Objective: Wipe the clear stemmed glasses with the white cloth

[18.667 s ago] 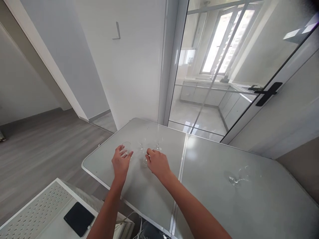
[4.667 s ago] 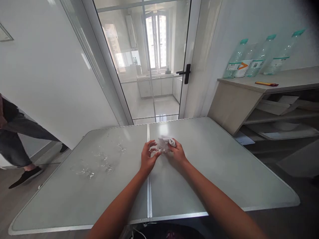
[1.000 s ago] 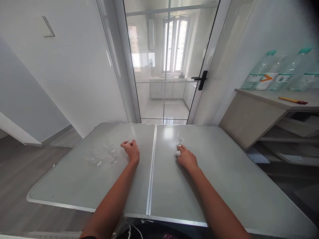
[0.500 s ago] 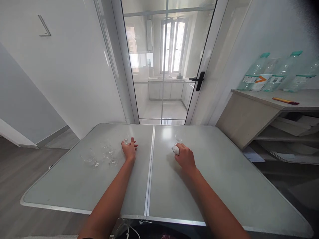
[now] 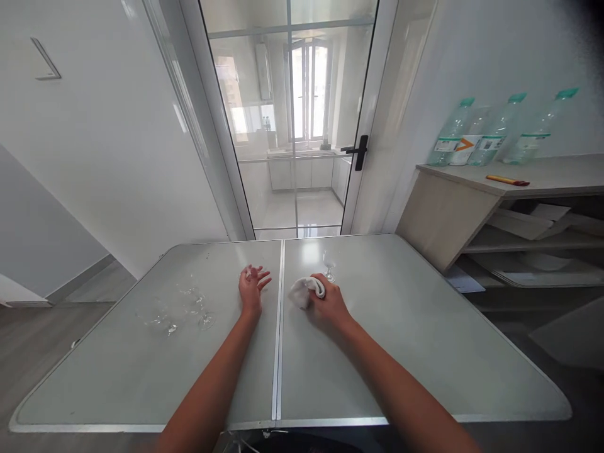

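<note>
My left hand (image 5: 251, 289) is over the left half of the table, palm turned up. Its thumb and fingers are around a clear stemmed glass (image 5: 248, 272), which barely shows against the tabletop. A bunched white cloth (image 5: 306, 292) is gripped in my right hand (image 5: 330, 304), just right of the table's seam. Right behind that hand stands another clear stemmed glass (image 5: 329, 270). Several more clear glasses (image 5: 195, 305) are grouped on the left side, their outlines faint.
The grey folding table (image 5: 406, 352) has a metal edge and a central seam (image 5: 278, 352). Beyond it is a glass door (image 5: 302, 176) with a black handle (image 5: 361, 153). At right, a wooden shelf unit (image 5: 436, 214) carries plastic bottles (image 5: 491, 141) and a yellow-red stick-like packet (image 5: 507, 180).
My left hand has moved toward the seam, with the glass in it. My right hand has shifted left with the cloth, which now hangs looser. The camera view has turned slightly right.
</note>
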The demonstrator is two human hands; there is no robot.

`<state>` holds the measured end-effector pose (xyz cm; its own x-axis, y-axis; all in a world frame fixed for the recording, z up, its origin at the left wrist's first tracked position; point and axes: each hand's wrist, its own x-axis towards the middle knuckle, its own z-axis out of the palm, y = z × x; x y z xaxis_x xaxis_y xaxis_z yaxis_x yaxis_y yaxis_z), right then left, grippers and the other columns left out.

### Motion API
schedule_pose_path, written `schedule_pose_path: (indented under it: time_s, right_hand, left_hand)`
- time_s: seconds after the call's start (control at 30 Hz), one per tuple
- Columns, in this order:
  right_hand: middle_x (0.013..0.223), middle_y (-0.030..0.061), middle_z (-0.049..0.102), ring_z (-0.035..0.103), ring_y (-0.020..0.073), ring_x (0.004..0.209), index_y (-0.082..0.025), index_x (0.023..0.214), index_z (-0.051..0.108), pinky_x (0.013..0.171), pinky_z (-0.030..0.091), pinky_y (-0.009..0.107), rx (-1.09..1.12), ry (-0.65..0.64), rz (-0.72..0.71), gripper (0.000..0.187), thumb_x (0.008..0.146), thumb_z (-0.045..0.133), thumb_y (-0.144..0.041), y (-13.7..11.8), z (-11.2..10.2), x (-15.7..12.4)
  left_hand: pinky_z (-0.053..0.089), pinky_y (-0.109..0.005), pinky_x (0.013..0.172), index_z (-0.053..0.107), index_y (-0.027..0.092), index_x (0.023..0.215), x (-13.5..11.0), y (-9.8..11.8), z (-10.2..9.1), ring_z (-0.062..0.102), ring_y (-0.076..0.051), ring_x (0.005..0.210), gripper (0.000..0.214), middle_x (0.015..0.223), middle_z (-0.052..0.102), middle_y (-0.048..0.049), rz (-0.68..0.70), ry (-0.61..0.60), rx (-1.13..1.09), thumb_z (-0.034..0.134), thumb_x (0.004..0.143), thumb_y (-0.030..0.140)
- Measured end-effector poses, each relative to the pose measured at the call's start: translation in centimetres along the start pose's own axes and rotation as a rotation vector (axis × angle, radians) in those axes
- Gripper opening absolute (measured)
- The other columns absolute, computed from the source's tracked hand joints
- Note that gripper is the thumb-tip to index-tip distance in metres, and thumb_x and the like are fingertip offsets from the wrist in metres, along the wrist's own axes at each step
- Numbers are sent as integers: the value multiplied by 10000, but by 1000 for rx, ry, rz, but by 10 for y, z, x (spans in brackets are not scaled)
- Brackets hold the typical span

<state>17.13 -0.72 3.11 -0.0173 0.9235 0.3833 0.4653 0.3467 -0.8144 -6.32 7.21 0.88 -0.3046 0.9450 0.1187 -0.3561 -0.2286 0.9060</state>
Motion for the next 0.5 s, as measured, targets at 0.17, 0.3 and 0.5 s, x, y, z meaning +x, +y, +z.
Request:
schedule_pose_path:
  time_s: [0.17, 0.3, 0.5]
  right_hand:
    - [776, -11, 664, 602, 187, 708, -228, 963, 630, 683, 460, 280, 29, 167, 80, 202, 903, 582, -415, 4, -1, 2]
    - [792, -14, 640, 545, 168, 689, -226, 987, 616, 667, 435, 264, 39, 330, 30, 203, 926, 572, -415, -4, -3, 0]
    - [840, -5, 659, 576, 174, 714, -231, 1013, 646, 710, 462, 276, 91, 118, -15, 206, 853, 630, -360, -9, 1, -4]
  left_hand:
    - [597, -431, 974, 459, 262, 1240, -24, -3, 19, 762, -229, 1038, 579, 1261, 616, -91, 34, -252, 0, 800, 831, 489]
    - [591, -425, 973, 449, 288, 1193, -38, -4, 27, 754, -246, 1067, 614, 1301, 604, -84, 56, -406, 77, 870, 762, 403]
    - [611, -375, 931, 569, 266, 1260, -49, -10, 30, 711, -231, 1097, 617, 1336, 611, -104, 52, -519, 199, 882, 743, 389]
